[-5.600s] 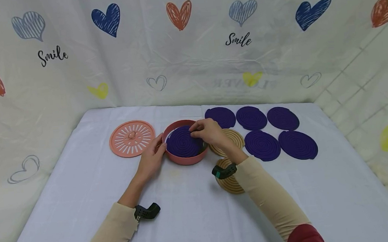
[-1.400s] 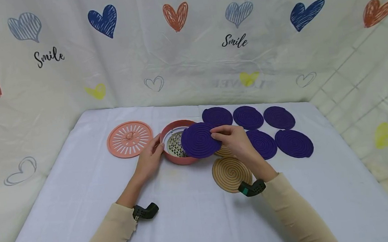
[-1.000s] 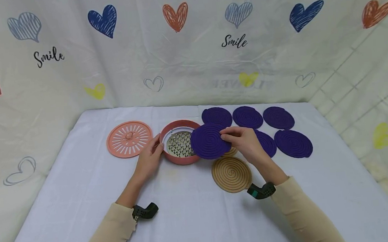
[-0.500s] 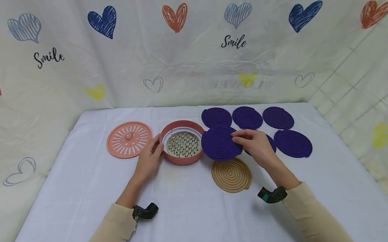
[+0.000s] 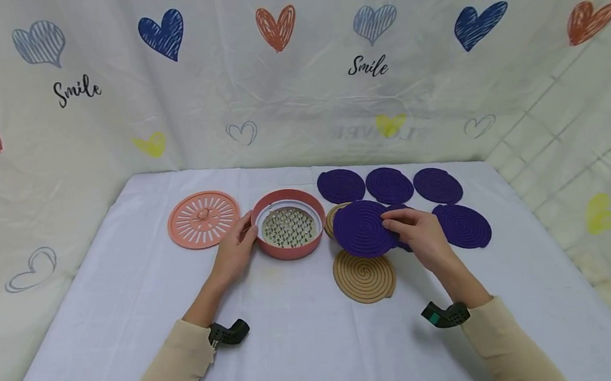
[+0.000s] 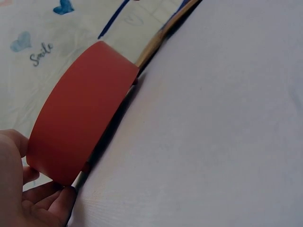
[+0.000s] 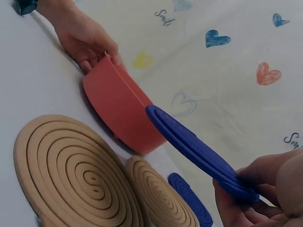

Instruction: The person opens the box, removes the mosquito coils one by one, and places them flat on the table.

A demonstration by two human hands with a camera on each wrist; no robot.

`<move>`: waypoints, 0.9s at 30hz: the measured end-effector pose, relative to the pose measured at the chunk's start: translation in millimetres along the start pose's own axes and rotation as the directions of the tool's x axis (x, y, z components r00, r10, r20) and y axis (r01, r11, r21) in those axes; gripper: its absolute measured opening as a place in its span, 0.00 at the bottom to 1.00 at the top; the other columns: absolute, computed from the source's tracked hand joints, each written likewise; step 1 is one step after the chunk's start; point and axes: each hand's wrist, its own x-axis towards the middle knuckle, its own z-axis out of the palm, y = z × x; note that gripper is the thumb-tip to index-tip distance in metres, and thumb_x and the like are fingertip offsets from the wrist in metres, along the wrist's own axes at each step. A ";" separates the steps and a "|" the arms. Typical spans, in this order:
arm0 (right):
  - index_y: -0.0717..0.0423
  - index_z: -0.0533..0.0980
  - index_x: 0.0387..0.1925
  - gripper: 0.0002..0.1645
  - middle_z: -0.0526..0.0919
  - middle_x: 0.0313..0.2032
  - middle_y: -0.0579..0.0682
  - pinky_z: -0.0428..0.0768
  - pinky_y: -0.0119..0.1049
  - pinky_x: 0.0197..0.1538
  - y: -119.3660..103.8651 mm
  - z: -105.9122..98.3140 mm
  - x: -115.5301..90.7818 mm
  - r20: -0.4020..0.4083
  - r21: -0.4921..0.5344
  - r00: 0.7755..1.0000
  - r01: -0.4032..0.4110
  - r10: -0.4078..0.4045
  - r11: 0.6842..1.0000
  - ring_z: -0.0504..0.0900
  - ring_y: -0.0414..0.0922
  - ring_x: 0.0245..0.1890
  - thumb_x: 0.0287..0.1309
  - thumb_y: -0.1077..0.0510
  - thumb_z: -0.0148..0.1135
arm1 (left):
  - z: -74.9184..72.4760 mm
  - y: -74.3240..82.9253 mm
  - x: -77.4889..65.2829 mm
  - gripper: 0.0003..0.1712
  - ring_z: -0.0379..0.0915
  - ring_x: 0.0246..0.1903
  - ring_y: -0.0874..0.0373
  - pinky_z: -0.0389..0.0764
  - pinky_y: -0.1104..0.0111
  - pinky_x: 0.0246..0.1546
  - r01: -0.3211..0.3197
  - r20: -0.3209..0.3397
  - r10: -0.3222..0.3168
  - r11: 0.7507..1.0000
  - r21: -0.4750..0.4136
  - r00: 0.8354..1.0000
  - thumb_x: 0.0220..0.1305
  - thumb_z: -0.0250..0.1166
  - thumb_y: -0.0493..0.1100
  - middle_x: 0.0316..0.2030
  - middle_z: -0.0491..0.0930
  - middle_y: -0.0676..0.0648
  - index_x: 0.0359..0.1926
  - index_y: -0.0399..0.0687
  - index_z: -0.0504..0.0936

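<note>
A round coral-red mosquito coil holder (image 5: 292, 253) stands on the table, its inside showing a metal base with small raised points. My left hand (image 5: 235, 247) grips its left side, thumb on the near side in the head view. My right hand (image 5: 421, 235) pinches a purple mosquito coil (image 5: 362, 229) by its right edge, off the table and to the right of the holder. In the right wrist view the held coil (image 7: 189, 144) is tilted and seen nearly edge-on. Below it lie a tan mosquito coil (image 5: 365, 277) and a second tan coil (image 5: 332, 220), partly hidden.
The slotted coral lid (image 5: 204, 220) lies flat left of the holder. Several purple coils (image 5: 389, 185) lie in two rows at the back right, one partly covered by the held coil. White cloth covers the table (image 5: 299, 340); a printed curtain (image 5: 295, 92) hangs behind.
My right hand has lifted the purple coil out of the holder and carried it rightward, baring the holder's metal base. The left hand keeps its grip on the holder.
</note>
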 end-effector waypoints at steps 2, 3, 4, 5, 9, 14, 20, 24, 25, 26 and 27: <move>0.58 0.81 0.56 0.25 0.82 0.40 0.31 0.78 0.24 0.40 2.4 -3.3 -1.8 -0.005 0.005 1.000 -0.011 0.011 1.000 0.77 0.31 0.39 0.63 0.47 0.67 | 0.2 -0.1 -0.2 0.32 0.67 0.70 0.51 0.71 0.57 0.70 0.000 0.002 0.000 1.000 -0.001 1.000 0.77 0.52 0.55 0.71 0.68 0.46 0.76 0.52 0.61; 0.58 0.81 0.56 0.25 0.82 0.41 0.30 0.78 0.24 0.40 3.7 -5.1 -2.6 -0.007 0.004 1.000 -0.015 0.015 1.000 0.77 0.31 0.38 0.63 0.47 0.67 | 0.4 0.0 -0.3 0.32 0.67 0.70 0.51 0.71 0.57 0.70 0.000 0.001 0.000 1.000 -0.003 1.000 0.77 0.52 0.54 0.71 0.69 0.45 0.76 0.52 0.62; 0.58 0.81 0.56 0.25 0.82 0.41 0.30 0.78 0.24 0.40 5.2 -6.8 -3.4 -0.009 0.004 1.000 -0.020 0.020 1.000 0.76 0.31 0.38 0.63 0.47 0.67 | 0.6 -0.2 -0.3 0.32 0.67 0.70 0.51 0.71 0.57 0.70 0.001 0.000 -0.001 1.000 -0.003 1.000 0.77 0.52 0.54 0.71 0.69 0.45 0.76 0.52 0.62; 0.59 0.80 0.56 0.26 0.81 0.41 0.30 0.79 0.24 0.40 6.4 -8.7 -4.4 -0.009 0.001 1.000 -0.022 0.022 1.000 0.76 0.31 0.39 0.63 0.47 0.67 | 0.7 -0.4 -0.2 0.32 0.67 0.70 0.51 0.71 0.56 0.70 0.003 0.000 -0.003 1.000 -0.003 1.000 0.77 0.52 0.53 0.71 0.69 0.45 0.76 0.52 0.62; 0.59 0.80 0.55 0.25 0.81 0.40 0.30 0.78 0.24 0.38 10.7 -15.4 -8.0 -0.026 0.008 0.999 -0.022 0.022 1.000 0.75 0.31 0.37 0.64 0.47 0.67 | 1.1 -0.6 0.1 0.31 0.66 0.70 0.51 0.70 0.56 0.71 0.011 0.000 -0.011 1.000 -0.002 1.000 0.77 0.52 0.52 0.71 0.68 0.46 0.76 0.52 0.62; 0.59 0.80 0.56 0.26 0.81 0.40 0.29 0.79 0.23 0.37 13.6 -21.5 -11.6 -0.046 0.012 0.999 -0.015 0.015 1.000 0.75 0.30 0.37 0.63 0.46 0.67 | 0.2 -0.5 0.5 0.31 0.67 0.70 0.51 0.70 0.56 0.71 0.008 -0.005 -0.008 1.000 0.005 1.000 0.77 0.52 0.53 0.71 0.69 0.45 0.76 0.52 0.62; 0.62 0.80 0.56 0.25 0.81 0.39 0.29 0.80 0.22 0.37 17.3 -27.1 -15.6 -0.055 0.032 0.998 -0.004 0.006 0.999 0.76 0.29 0.36 0.64 0.49 0.67 | -0.3 -0.1 0.0 0.32 0.67 0.70 0.50 0.70 0.56 0.71 0.007 -0.002 -0.007 1.000 0.005 1.000 0.77 0.52 0.53 0.71 0.69 0.45 0.76 0.51 0.62; 0.64 0.79 0.56 0.25 0.82 0.39 0.29 0.81 0.20 0.40 22.7 -32.1 -19.2 -0.046 0.077 0.999 -0.007 0.011 0.997 0.78 0.27 0.38 0.64 0.51 0.67 | 0.2 0.9 -0.9 0.32 0.68 0.70 0.51 0.70 0.56 0.71 0.008 -0.002 -0.008 1.000 0.004 1.000 0.76 0.53 0.54 0.71 0.69 0.45 0.76 0.52 0.63; 0.64 0.79 0.57 0.25 0.82 0.39 0.29 0.81 0.20 0.41 24.1 -33.4 -20.2 -0.044 0.082 0.999 -0.010 0.014 0.997 0.79 0.27 0.39 0.65 0.51 0.67 | 0.3 1.4 -1.2 0.32 0.68 0.70 0.50 0.70 0.56 0.71 0.003 -0.003 -0.003 1.000 0.007 1.000 0.76 0.53 0.54 0.71 0.69 0.45 0.76 0.52 0.63; 0.64 0.79 0.57 0.26 0.82 0.39 0.29 0.82 0.20 0.41 25.7 -34.8 -20.9 -0.045 0.086 0.999 -0.013 0.017 0.996 0.79 0.26 0.40 0.65 0.50 0.67 | 0.2 1.7 -1.2 0.31 0.68 0.69 0.50 0.71 0.56 0.71 0.001 -0.006 -0.001 1.000 0.008 1.000 0.76 0.53 0.53 0.70 0.70 0.45 0.76 0.52 0.63; 0.65 0.78 0.57 0.27 0.82 0.40 0.29 0.82 0.20 0.42 27.2 -36.2 -21.8 -0.044 0.096 0.999 -0.018 0.022 0.995 0.79 0.26 0.41 0.64 0.50 0.67 | 0.2 2.1 -1.3 0.31 0.68 0.69 0.51 0.71 0.56 0.71 0.000 -0.008 0.000 1.000 0.009 1.000 0.76 0.53 0.53 0.70 0.70 0.46 0.76 0.53 0.63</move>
